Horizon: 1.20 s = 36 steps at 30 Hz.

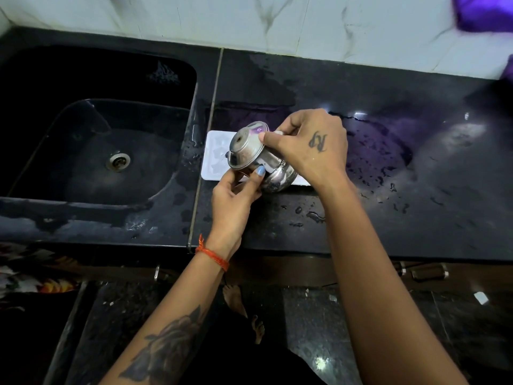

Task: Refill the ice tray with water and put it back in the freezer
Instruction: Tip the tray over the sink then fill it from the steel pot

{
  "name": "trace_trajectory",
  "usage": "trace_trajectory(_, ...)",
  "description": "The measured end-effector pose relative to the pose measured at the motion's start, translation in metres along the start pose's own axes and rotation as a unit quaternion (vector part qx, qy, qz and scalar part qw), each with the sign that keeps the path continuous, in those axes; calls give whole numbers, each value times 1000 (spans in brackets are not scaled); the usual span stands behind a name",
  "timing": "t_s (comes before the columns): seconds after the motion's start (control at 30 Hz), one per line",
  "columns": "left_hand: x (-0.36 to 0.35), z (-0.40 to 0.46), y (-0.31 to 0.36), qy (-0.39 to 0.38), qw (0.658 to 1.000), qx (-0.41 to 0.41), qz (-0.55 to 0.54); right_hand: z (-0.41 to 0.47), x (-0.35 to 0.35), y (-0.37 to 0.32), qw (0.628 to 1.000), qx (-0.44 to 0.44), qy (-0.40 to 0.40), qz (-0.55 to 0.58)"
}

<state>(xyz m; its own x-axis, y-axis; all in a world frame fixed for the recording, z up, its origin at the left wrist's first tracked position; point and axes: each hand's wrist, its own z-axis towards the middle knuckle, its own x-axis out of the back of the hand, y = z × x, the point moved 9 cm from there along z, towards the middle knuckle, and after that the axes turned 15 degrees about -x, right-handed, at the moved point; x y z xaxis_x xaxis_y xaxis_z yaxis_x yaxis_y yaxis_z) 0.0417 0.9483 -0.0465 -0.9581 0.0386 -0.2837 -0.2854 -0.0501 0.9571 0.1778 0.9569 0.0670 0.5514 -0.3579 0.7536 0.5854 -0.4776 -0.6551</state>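
A white ice tray lies flat on the black countertop, just right of the sink, partly hidden by my hands. Above it I hold a small steel pot with a lid, tipped toward the left over the tray. My right hand grips the pot from the right and above, thumb on the lid's rim. My left hand supports the pot from below, thumb against its side. Whether water is flowing cannot be told.
A deep black sink with a metal drain sits to the left. The countertop is wet with puddles and drops right of the tray. White marble-look tiles back the counter. Purple cloth hangs at top right. Drawer handles show below the edge.
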Motion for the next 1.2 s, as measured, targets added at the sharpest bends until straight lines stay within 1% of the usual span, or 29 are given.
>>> trace_trajectory(0.17, 1, 4, 0, -1, 1000, -15, 18, 2, 0, 5, 1000, -15, 1, 17)
trace_trajectory(0.43, -3, 6, 4, -4, 1000, -19, 10, 2, 4, 3, 1000, -12, 9, 27)
trace_trajectory(0.63, -5, 9, 10, -7, 998, -51, 31, 7, 9, 14, 997, -26, 8, 77)
trace_trajectory(0.77, -10, 8, 10, -13, 998, -50, 38, 8, 13, 21, 995, -34, 11, 94)
trace_trajectory(1.0, -23, 4, 1, -36, 999, -18, 16, 8, 23, 26, 997, -36, 27, 57)
trace_trajectory(1.2, -31, -1, -7, -35, 999, 4, -9, 7, 25, 21, 999, -25, 31, 1)
